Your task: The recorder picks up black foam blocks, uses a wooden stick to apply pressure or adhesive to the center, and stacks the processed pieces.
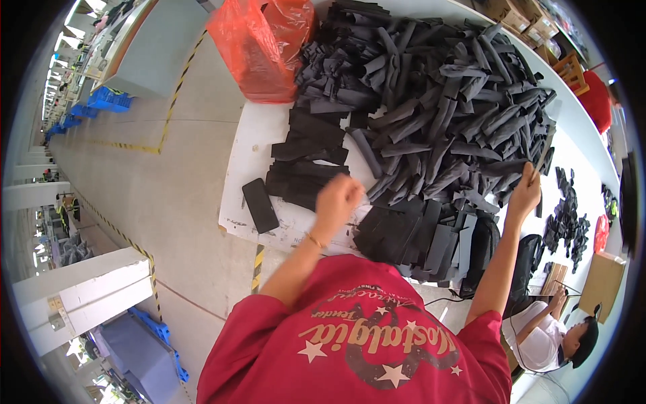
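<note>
My L hand (341,195) is curled nr the flat blk strips (291,184); can't tell if it's pinching anything. My R hand (524,194) has fingers bunched at the R edge of the big dk fabric pile (437,118) on the wht tabletop (254,145), grip unclear. Blk phone (260,205) lies L of the strips.

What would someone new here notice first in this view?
The eye would likely fall first on the big heap of dark strips covering much of the white table. Next comes the shiny red plastic bag at the table's far left, then the black phone near its front left corner, to the left of the person's left hand.
</note>
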A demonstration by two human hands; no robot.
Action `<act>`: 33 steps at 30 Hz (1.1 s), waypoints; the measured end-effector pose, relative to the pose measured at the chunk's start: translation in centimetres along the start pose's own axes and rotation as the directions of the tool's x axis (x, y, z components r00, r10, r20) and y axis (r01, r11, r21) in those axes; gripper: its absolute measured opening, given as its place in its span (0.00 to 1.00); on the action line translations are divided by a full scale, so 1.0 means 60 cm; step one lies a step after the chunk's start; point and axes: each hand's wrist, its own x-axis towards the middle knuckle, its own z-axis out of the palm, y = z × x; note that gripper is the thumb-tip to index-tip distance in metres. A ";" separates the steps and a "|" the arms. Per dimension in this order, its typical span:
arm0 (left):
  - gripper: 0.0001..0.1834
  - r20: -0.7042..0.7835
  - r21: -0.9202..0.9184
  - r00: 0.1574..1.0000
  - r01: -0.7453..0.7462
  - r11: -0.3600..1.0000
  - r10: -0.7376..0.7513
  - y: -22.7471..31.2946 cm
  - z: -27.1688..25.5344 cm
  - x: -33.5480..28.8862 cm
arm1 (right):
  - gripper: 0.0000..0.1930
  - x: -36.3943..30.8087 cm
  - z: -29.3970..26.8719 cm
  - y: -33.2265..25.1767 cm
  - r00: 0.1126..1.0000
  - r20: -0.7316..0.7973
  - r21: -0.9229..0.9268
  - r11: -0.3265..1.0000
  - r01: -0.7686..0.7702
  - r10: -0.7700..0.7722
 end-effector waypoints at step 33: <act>0.06 0.376 0.101 0.926 0.005 0.995 -0.043 -0.089 -0.120 0.096 | 0.05 -0.242 0.068 -0.051 0.497 0.414 0.323 0.633 0.703 -0.763</act>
